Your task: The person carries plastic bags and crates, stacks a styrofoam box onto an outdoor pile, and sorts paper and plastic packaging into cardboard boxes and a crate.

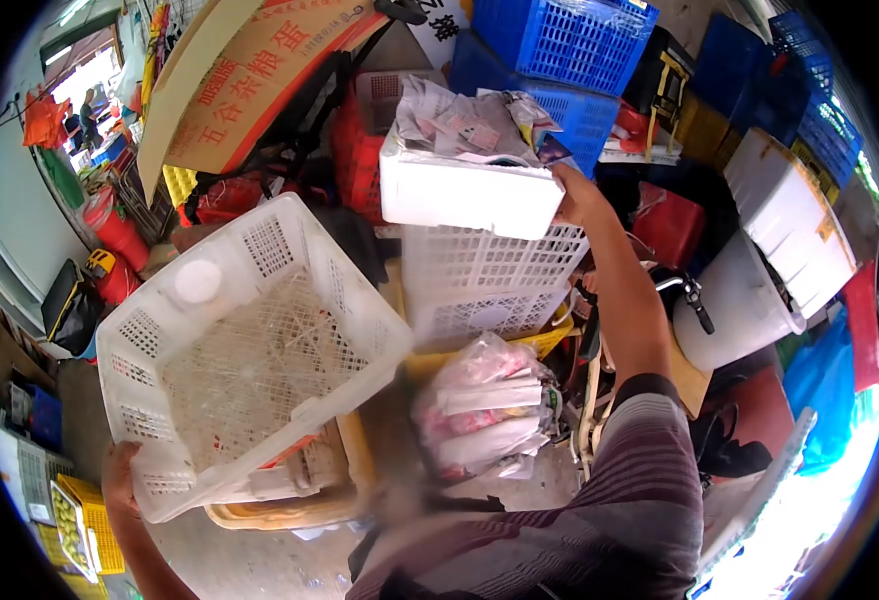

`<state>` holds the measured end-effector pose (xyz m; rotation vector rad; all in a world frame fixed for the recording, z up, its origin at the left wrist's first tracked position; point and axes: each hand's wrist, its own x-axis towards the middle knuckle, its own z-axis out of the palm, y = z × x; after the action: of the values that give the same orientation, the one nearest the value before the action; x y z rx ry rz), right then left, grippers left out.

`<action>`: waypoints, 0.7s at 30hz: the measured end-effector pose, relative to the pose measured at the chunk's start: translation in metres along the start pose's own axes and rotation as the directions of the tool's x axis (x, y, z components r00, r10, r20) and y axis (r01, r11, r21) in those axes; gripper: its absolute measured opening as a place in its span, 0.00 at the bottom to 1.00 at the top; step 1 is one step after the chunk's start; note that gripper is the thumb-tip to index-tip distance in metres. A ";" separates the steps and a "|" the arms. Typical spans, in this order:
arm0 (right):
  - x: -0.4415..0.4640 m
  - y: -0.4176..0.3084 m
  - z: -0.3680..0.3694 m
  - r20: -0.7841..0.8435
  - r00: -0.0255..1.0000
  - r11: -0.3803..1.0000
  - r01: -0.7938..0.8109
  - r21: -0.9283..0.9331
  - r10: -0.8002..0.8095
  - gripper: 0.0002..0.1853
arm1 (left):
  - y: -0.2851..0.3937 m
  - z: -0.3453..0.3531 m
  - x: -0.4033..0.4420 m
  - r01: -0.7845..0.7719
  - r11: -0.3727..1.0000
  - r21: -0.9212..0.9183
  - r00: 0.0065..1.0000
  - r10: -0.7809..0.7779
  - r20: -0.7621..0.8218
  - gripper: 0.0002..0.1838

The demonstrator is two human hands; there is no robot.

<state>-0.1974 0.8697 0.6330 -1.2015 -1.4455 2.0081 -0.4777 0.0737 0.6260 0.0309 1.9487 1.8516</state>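
Observation:
My left hand (123, 483) grips the lower left rim of a large white plastic crate (250, 350), which is tilted with its open top toward me; scraps lie over its mesh floor. My right hand (577, 197) is closed on the right end of a white foam box (470, 193) with crumpled newspaper (470, 122) on top. Beneath the foam box stands another white mesh crate (490, 270). A yellow crate (360, 470) shows partly under the tilted crate. Bagged pink and white items (488, 410) lie between the crates and my body.
Blue crates (585, 45) are stacked at the back. A large printed cardboard sheet (260, 85) leans at the upper left. To the right are a white bucket (740, 310), another foam box (790, 220) and a handlebar (695, 300). A yellow crate of green fruit (90, 520) stands lower left.

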 end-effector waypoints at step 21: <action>-0.014 -0.009 -0.075 0.131 0.948 0.942 0.260 0.212 -0.292 0.21 | -0.002 0.041 -0.029 0.003 0.990 -0.138 0.994 0.013 0.111 0.27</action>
<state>-0.1301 0.9059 0.6399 -0.7250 -1.3676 2.0270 -0.4374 0.1025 0.6333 0.0950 1.7436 1.9404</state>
